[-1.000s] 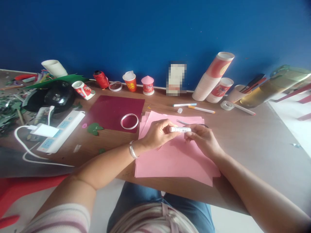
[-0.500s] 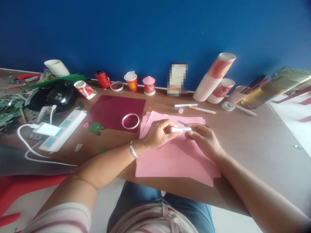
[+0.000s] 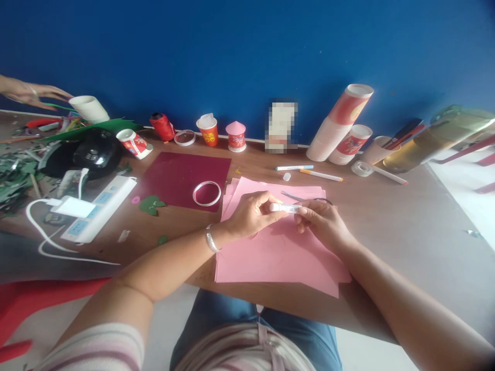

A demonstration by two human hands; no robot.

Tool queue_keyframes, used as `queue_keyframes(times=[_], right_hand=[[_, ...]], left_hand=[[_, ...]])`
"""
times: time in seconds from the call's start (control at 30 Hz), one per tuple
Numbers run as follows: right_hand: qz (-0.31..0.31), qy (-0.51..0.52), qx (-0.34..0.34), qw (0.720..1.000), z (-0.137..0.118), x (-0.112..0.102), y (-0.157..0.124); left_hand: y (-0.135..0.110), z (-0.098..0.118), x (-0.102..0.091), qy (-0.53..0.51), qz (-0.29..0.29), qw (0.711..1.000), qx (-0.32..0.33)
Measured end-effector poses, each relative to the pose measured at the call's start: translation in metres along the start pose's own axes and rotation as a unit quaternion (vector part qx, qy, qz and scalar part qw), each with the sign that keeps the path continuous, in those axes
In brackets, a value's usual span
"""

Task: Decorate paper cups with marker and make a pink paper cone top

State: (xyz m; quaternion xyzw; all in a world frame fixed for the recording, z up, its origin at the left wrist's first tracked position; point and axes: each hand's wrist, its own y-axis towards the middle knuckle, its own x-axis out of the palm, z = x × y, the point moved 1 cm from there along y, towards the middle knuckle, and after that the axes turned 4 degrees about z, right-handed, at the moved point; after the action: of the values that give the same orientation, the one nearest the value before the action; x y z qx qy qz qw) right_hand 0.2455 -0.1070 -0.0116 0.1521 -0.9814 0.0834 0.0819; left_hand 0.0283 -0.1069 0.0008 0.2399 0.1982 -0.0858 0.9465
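A small white glue stick (image 3: pixel 285 207) lies level between my two hands, above a stack of pink paper (image 3: pixel 270 257). My left hand (image 3: pixel 255 212) pinches its left end between thumb and fingers, with a silver bracelet on that wrist. The fingers of my right hand (image 3: pixel 319 219) close on its other end and cover part of it. Just behind my right hand, scissors (image 3: pixel 296 197) rest on the paper, their dark handles partly hidden. A small white cap (image 3: pixel 286 176) sits on the table beyond the stack.
Left of the paper are a roll of tape (image 3: pixel 207 194), a dark red sheet (image 3: pixel 174 175) and a power strip (image 3: pixel 100 206). Markers (image 3: pixel 320 175) and stacked paper cups (image 3: pixel 332 134) stand behind. Another person's hand (image 3: pixel 34 93) reaches in at far left.
My right hand has shifted slightly left along the glue stick, covering more of its right end, and more of the scissors shows. Another person's hand has come into view at upper left.
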Motion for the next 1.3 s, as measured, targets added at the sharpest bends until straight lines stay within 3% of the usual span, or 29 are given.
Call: queue_keyframes(times=[0.4,0.57,0.77,0.83,0.9,1.0,1.07,1.3], right_hand=[[-0.013,-0.010,0.022,1.000,-0.002,0.000,0.001],[0.011,0.011,-0.037,0.999,0.000,0.005,-0.001],[0.097,-0.011,-0.105,0.990,-0.005,0.005,-0.005],[0.134,-0.029,-0.141,0.980,-0.009,0.002,-0.007],[0.160,-0.082,-0.154,0.972,-0.012,-0.001,-0.008],[0.171,-0.167,-0.153,0.959,-0.014,-0.001,-0.008],[0.166,-0.207,-0.151,0.952,-0.015,0.002,-0.007],[0.126,-0.338,-0.180,0.915,-0.021,0.023,0.001]], left_hand=[[0.000,0.000,-0.001,0.009,-0.007,1.000,0.007],[0.001,-0.004,0.001,-0.039,0.011,0.999,-0.011],[0.008,-0.006,-0.005,-0.079,-0.056,0.994,-0.057],[0.009,-0.008,-0.012,-0.023,-0.048,0.998,-0.037],[0.007,-0.010,-0.019,0.062,-0.065,0.996,0.029],[-0.005,-0.015,-0.026,0.171,-0.134,0.964,0.152],[-0.014,-0.019,-0.029,0.207,-0.154,0.946,0.198],[-0.024,-0.027,-0.028,0.211,-0.153,0.940,0.220]])
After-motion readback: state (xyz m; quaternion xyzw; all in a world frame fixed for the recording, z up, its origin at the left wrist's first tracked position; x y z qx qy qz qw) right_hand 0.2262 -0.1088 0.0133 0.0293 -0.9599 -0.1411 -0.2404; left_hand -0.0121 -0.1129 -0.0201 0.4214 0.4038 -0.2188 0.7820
